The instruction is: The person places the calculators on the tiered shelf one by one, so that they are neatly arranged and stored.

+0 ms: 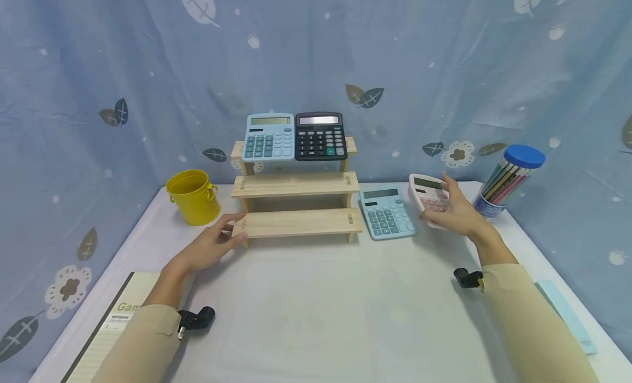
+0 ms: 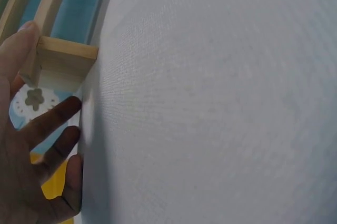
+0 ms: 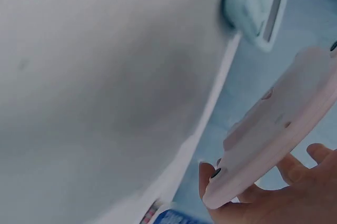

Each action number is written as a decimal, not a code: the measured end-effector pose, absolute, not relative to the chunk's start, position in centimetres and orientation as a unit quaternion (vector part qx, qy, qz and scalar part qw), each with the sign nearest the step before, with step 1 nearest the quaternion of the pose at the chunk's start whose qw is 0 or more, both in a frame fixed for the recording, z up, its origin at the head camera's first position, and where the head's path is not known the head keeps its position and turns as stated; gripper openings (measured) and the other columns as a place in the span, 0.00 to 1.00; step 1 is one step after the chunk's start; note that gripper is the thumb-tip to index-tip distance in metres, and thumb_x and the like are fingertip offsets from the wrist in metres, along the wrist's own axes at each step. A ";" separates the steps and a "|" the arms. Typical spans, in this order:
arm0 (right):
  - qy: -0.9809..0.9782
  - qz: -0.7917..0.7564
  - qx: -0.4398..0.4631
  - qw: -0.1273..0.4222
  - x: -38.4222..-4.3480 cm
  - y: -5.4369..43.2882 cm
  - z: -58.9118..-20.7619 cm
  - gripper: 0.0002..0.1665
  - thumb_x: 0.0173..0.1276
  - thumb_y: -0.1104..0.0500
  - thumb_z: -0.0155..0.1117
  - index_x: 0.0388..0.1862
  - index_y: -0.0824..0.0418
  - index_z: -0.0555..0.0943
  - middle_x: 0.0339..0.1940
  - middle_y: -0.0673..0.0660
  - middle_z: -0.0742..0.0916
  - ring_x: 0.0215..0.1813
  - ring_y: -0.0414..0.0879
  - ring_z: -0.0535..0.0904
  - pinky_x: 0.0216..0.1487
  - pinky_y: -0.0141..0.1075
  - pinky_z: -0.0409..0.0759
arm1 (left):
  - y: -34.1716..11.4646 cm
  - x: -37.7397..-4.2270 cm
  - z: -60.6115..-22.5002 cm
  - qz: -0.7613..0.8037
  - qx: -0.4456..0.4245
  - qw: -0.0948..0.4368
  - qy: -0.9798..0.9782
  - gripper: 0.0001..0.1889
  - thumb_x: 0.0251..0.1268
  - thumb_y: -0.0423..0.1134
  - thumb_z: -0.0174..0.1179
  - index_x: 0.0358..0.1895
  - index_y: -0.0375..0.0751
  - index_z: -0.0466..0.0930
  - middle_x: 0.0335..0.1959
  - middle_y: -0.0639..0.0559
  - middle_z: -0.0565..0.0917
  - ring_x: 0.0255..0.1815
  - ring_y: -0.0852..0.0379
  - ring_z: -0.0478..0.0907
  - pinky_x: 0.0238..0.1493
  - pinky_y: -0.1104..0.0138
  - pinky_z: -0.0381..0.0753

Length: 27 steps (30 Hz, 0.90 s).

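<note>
My left hand [image 1: 209, 246] holds the left end of the lowest step of a three-tier wooden shelf stand [image 1: 301, 223], thumb at the front and a finger on top. In the left wrist view, the other fingers spread beside the stand's leg [image 2: 68, 63]. With my right hand [image 1: 461, 214] I grip a pale pink calculator [image 1: 429, 192] by its right and lower edges; the right wrist view shows its underside raised off the table. A light blue calculator [image 1: 387, 213] lies just left of it. On the top tier lean another light blue calculator [image 1: 269, 136] and a black calculator [image 1: 321, 136].
A yellow bucket [image 1: 193, 196] stands left of the stand. At the right edge is a blue-lidded jar of pencils [image 1: 508, 180]. A notebook [image 1: 111, 328] lies under my left forearm, and a light blue box [image 1: 568, 317] lies by my right sleeve. A patterned curtain [image 1: 395, 54] hangs behind.
</note>
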State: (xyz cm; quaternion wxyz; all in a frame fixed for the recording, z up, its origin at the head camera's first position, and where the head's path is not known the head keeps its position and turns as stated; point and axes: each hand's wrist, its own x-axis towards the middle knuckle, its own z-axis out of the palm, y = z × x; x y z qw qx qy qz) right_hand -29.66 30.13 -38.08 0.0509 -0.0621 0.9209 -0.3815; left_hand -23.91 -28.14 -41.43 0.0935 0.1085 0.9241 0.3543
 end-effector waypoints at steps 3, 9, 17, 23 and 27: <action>0.920 -0.384 -0.059 0.048 -29.4 29.5 -37.6 0.74 0.65 0.45 0.73 0.84 0.48 0.23 0.85 0.70 0.44 0.79 0.74 0.51 0.73 0.74 0.51 | -28.1 -24.0 -41.5 0.356 0.110 0.097 0.923 0.37 0.76 0.62 0.54 0.82 0.58 0.53 0.67 0.34 0.74 0.64 0.34 0.76 0.52 0.52 0.86; 0.918 -0.388 -0.070 0.034 -28.8 27.9 -36.5 0.71 0.66 0.44 0.71 0.85 0.49 0.26 0.85 0.68 0.47 0.78 0.73 0.54 0.73 0.73 0.55 | -28.1 -24.1 -41.6 0.358 0.106 0.098 0.923 0.38 0.77 0.62 0.54 0.82 0.57 0.53 0.68 0.34 0.74 0.65 0.35 0.76 0.52 0.52 0.85; 0.900 -0.423 -0.100 0.031 -27.5 26.4 -35.3 0.69 0.68 0.46 0.70 0.85 0.45 0.26 0.86 0.67 0.48 0.77 0.76 0.57 0.68 0.65 0.68 | -28.1 -24.4 -41.6 0.356 0.108 0.097 0.923 0.37 0.76 0.62 0.54 0.82 0.57 0.54 0.68 0.34 0.74 0.64 0.35 0.76 0.52 0.52 0.85; 0.902 -0.416 -0.111 0.031 -27.0 25.2 -34.5 0.69 0.68 0.45 0.71 0.85 0.43 0.27 0.85 0.66 0.51 0.78 0.77 0.55 0.69 0.68 0.67 | -28.2 -24.4 -41.9 0.358 0.105 0.095 0.923 0.37 0.77 0.62 0.54 0.82 0.56 0.54 0.68 0.33 0.73 0.64 0.35 0.76 0.51 0.52 0.85; 0.901 -0.417 -0.118 0.030 -26.9 24.5 -34.0 0.69 0.67 0.46 0.71 0.85 0.42 0.28 0.85 0.65 0.51 0.78 0.76 0.57 0.68 0.67 0.68 | -28.1 -24.3 -41.8 0.355 0.100 0.097 0.924 0.38 0.76 0.63 0.54 0.82 0.57 0.53 0.68 0.34 0.74 0.64 0.35 0.76 0.52 0.52 0.85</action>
